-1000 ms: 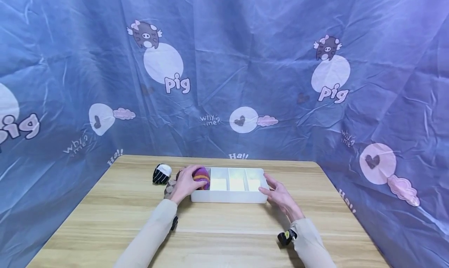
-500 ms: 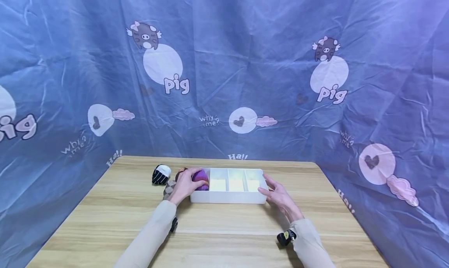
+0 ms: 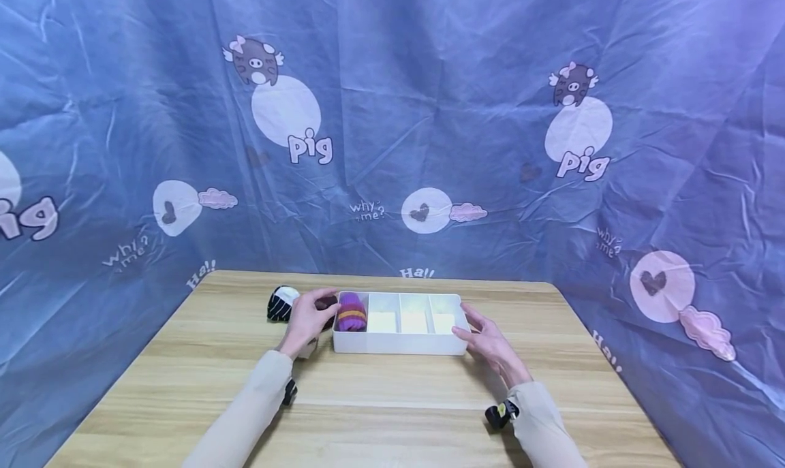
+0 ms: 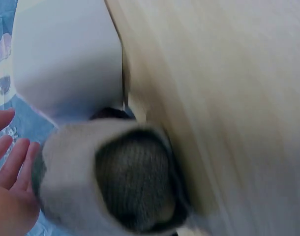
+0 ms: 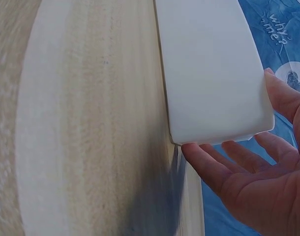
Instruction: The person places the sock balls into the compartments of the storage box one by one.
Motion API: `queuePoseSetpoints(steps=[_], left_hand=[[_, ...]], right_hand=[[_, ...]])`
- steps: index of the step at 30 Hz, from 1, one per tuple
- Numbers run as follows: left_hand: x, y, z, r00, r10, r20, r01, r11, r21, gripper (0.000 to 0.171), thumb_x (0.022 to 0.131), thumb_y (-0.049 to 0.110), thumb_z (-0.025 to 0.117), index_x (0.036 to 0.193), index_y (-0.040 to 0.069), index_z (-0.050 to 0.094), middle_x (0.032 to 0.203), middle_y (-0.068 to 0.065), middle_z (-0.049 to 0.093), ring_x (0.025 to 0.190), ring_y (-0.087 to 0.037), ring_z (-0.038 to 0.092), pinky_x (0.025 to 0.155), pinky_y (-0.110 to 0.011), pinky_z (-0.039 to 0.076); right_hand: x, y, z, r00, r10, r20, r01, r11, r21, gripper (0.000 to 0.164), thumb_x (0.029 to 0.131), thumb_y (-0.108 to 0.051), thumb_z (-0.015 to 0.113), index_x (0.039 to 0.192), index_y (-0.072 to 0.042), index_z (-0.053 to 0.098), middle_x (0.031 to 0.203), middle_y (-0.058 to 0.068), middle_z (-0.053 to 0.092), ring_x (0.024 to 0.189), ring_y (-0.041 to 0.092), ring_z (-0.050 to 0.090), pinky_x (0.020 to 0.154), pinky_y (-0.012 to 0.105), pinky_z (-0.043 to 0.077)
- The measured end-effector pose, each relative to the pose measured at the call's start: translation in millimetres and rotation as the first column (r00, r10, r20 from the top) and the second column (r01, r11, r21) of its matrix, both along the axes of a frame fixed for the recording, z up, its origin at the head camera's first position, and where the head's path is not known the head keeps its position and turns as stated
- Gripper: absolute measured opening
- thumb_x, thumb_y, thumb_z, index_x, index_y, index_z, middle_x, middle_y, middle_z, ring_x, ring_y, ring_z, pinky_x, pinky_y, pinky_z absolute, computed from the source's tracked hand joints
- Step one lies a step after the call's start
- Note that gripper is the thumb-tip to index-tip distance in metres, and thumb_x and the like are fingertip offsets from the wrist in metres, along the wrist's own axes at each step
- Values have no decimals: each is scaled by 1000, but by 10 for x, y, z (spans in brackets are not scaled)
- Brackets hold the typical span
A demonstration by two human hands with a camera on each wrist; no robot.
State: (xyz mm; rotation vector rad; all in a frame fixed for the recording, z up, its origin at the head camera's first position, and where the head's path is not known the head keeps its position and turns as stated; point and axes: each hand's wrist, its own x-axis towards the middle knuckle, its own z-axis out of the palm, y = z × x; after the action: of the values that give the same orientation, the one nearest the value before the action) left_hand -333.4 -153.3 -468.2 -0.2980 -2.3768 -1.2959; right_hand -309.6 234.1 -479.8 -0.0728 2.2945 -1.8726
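Observation:
A purple rolled sock with an orange stripe (image 3: 351, 313) lies in the leftmost compartment of a white divided box (image 3: 400, 343). My left hand (image 3: 308, 319) is just left of the box, fingers loosely extended and holding nothing. Below that hand a grey rolled sock (image 4: 71, 172) sits on the table, its dark cuff facing the left wrist camera. A dark brown rolled sock (image 3: 327, 303) shows partly behind the fingers. My right hand (image 3: 490, 338) holds the box's right end, thumb at the front rim and fingertips along the end wall.
Left of the left hand lies a black-and-white rolled sock (image 3: 281, 304), partly covered by it. The wooden table (image 3: 392, 413) ends at a blue printed cloth (image 3: 380, 114) hanging behind and at both sides.
My left hand has let go of the purple striped sock in the box and moved left, over the grey sock. The right hand and the box have stayed put.

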Motion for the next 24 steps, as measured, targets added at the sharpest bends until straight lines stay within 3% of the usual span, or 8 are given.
queuePoseSetpoints(steps=[8, 13, 15, 21, 24], left_hand=[[49, -247, -14, 998, 39, 51, -41, 999, 28, 36, 80, 16, 80, 114, 6, 73, 113, -16, 72, 109, -37, 64, 97, -52, 47], [99, -413, -52, 991, -45, 127, 25, 987, 162, 40, 80, 15, 81, 117, 2, 70, 119, -18, 69, 115, -37, 58, 103, -52, 43], [119, -475, -70, 982, -73, 172, 36, 978, 207, 44, 80, 17, 81, 119, 2, 69, 121, -18, 67, 118, -38, 55, 103, -47, 45], [166, -616, -87, 952, -121, 282, 22, 943, 331, 56, 79, 19, 82, 128, 0, 62, 132, -21, 61, 127, -38, 50, 91, -14, 46], [189, -661, -93, 941, -145, 305, 23, 928, 373, 59, 79, 18, 82, 130, -1, 60, 135, -23, 58, 131, -38, 49, 91, -12, 45]], right_hand=[[-9, 5, -12, 1000, -11, 1, 11, 1000, 5, 81, 90, -14, 68, 156, -13, 21, 161, 23, 13, 143, 47, 23, 109, 60, 33], [-3, 4, -12, 1000, -5, -2, 5, 1000, 16, 82, 90, -16, 69, 156, -12, 20, 161, 25, 11, 144, 48, 20, 109, 62, 31], [4, 2, -6, 1000, -6, 3, 6, 1000, 8, 81, 91, -16, 68, 156, -12, 20, 161, 24, 11, 144, 48, 20, 110, 61, 31], [17, 10, 5, 1000, 6, 1, -6, 1000, -2, 81, 92, -14, 66, 157, -11, 18, 161, 25, 10, 144, 48, 20, 110, 60, 31], [16, 14, 1, 1000, 11, -4, -11, 1000, -9, 81, 92, -14, 66, 157, -10, 17, 161, 26, 10, 144, 48, 20, 110, 59, 32]])
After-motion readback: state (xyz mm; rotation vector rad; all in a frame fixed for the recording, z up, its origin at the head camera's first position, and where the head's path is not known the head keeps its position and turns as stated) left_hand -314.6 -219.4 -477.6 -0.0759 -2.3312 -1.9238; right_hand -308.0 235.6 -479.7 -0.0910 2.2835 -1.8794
